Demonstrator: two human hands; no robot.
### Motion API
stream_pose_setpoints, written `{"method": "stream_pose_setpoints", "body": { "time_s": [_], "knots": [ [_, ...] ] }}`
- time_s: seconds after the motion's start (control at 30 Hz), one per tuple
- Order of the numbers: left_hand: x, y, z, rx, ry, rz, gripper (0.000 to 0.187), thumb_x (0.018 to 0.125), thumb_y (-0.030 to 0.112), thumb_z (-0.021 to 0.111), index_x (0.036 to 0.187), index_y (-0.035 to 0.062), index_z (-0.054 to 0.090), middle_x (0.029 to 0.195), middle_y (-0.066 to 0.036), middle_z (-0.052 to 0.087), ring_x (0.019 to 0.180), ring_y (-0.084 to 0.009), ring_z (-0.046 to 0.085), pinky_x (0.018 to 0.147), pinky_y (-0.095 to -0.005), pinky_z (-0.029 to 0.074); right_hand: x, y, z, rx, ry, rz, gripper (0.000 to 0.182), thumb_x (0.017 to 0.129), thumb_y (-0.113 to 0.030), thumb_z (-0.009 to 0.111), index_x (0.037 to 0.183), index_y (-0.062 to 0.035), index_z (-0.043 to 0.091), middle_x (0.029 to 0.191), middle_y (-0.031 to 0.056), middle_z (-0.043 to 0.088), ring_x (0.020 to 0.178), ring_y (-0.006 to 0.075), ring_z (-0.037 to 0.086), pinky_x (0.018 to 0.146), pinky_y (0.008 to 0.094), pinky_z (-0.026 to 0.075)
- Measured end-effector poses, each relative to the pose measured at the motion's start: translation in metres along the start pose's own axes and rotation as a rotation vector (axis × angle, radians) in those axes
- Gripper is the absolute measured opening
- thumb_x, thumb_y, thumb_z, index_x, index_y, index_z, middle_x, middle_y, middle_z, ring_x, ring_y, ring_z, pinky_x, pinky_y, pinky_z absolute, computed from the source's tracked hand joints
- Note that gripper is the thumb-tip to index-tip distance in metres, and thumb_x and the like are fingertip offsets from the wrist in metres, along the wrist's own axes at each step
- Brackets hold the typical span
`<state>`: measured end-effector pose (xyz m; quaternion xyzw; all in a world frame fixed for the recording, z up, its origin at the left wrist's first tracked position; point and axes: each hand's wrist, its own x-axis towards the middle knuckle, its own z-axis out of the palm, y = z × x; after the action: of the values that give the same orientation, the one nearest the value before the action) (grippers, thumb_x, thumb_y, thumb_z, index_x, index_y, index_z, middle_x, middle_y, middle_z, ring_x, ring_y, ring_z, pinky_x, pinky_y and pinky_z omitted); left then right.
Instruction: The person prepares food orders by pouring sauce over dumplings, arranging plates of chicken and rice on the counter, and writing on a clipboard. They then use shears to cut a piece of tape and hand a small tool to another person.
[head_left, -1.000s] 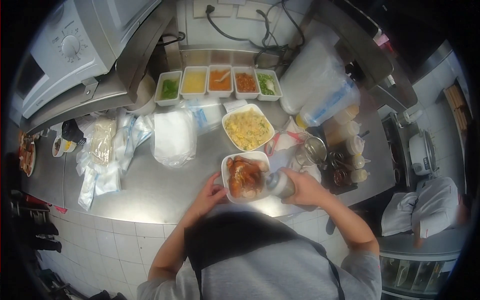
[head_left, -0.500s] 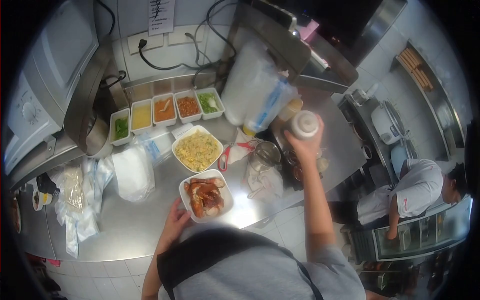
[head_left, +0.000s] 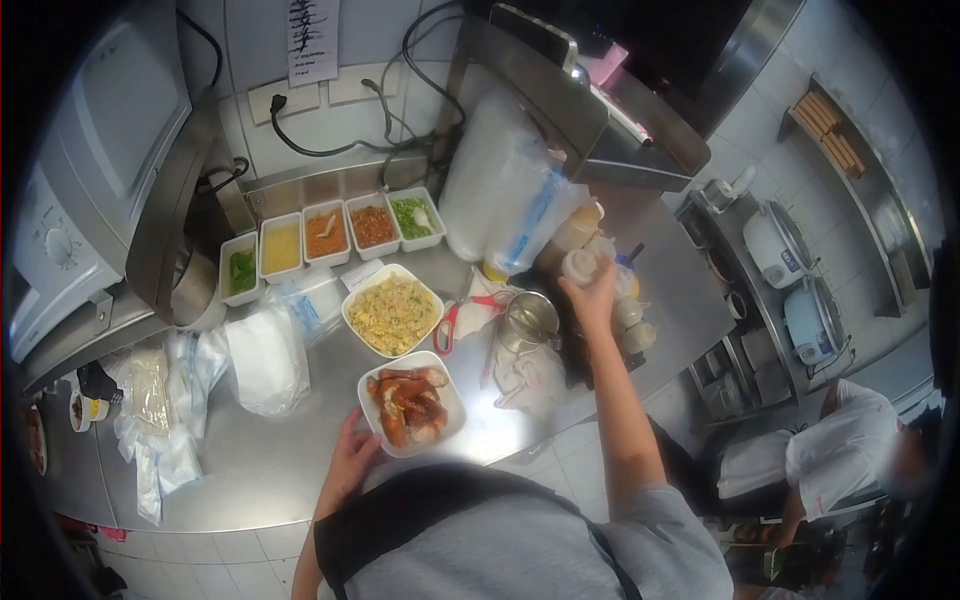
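Note:
My right hand (head_left: 592, 298) is wrapped round a pale squeeze bottle (head_left: 578, 265) at the right of the steel counter. That bottle stands among other squeeze bottles (head_left: 628, 312). My left hand (head_left: 355, 453) rests against the left side of a white square bowl (head_left: 455, 425), its fingers apart. In that bowl lie browned, glazed chicken pieces (head_left: 408, 402). Right behind it sits a second white bowl of fried rice (head_left: 393, 312) with green and yellow bits.
Several white tubs of toppings (head_left: 325, 232) line the back. Red-handled scissors (head_left: 447, 328), a metal cup (head_left: 530, 320) and a cloth (head_left: 530, 378) lie right of the bowls. Plastic bags (head_left: 265, 350) are at left. A co-worker (head_left: 840, 450) is at far right.
My right hand has brought the squeeze bottle down and slightly left, in among the other bottles. My left hand stays at the chicken bowl. The co-worker has shifted lower in view.

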<state>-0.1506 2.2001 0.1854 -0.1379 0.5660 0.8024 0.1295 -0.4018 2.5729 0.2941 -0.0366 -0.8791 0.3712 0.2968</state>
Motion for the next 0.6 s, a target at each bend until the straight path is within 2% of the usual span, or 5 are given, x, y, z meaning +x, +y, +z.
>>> {"method": "stream_pose_setpoints", "body": {
  "time_s": [0.1,0.23,0.3,0.43,0.6],
  "knots": [
    [-0.005,0.007,0.006,-0.019,0.023,-0.013,0.065,0.09,0.011,0.055,0.142,0.0096,0.015,0.099,-0.011,0.058,0.09,-0.0189,0.058,0.077,-0.0329,0.052,-0.023,-0.041,-0.037,-0.055,0.211,-0.279,0.051,0.072,-0.004,0.07,0.115,0.0018,0.043,0.102,0.0154,0.054,0.096,0.0285,0.055,0.079,0.0337,0.047],
    [-0.009,0.019,0.007,0.02,0.001,0.01,0.064,0.089,0.01,0.055,0.141,0.0088,0.017,0.097,-0.011,0.058,0.09,-0.0205,0.059,0.079,-0.0338,0.05,-0.111,-0.015,-0.054,0.032,-0.201,-0.201,0.024,0.074,-0.008,0.068,0.094,-0.0015,0.056,0.088,0.0128,0.054,0.081,0.025,0.054,0.064,0.0335,0.044],
    [-0.014,0.034,0.005,0.755,0.137,0.373,0.061,0.088,0.009,0.056,0.139,0.0049,0.022,0.098,-0.013,0.058,0.091,-0.023,0.059,0.082,-0.0343,0.048,-0.15,-0.022,-0.041,-0.244,-0.215,-0.383,0.018,0.073,-0.012,0.07,0.086,-0.0028,0.06,0.08,0.0107,0.055,0.079,0.0281,0.053,0.067,0.038,0.044],
    [-0.025,0.104,0.036,1.105,0.324,0.583,0.058,0.087,0.009,0.056,0.136,0.0001,0.026,0.107,-0.016,0.057,0.1,-0.0236,0.058,0.088,-0.0324,0.045,-0.167,0.03,-0.027,-0.252,-0.357,-0.306,0.012,0.078,-0.013,0.066,0.075,-0.0015,0.063,0.081,0.0105,0.056,0.079,0.0303,0.054,0.07,0.0364,0.044],
    [0.009,0.108,0.105,0.261,-0.597,-0.016,0.054,0.095,0.037,0.045,0.138,0.0064,0.03,0.132,-0.012,0.044,0.123,-0.0245,0.043,0.1,-0.038,0.036,-0.138,-0.032,-0.078,0.202,-0.168,0.081,0.014,0.084,-0.01,0.062,0.078,0.0027,0.062,0.088,0.0119,0.06,0.08,0.0227,0.057,0.072,0.027,0.044]
  ]
}}
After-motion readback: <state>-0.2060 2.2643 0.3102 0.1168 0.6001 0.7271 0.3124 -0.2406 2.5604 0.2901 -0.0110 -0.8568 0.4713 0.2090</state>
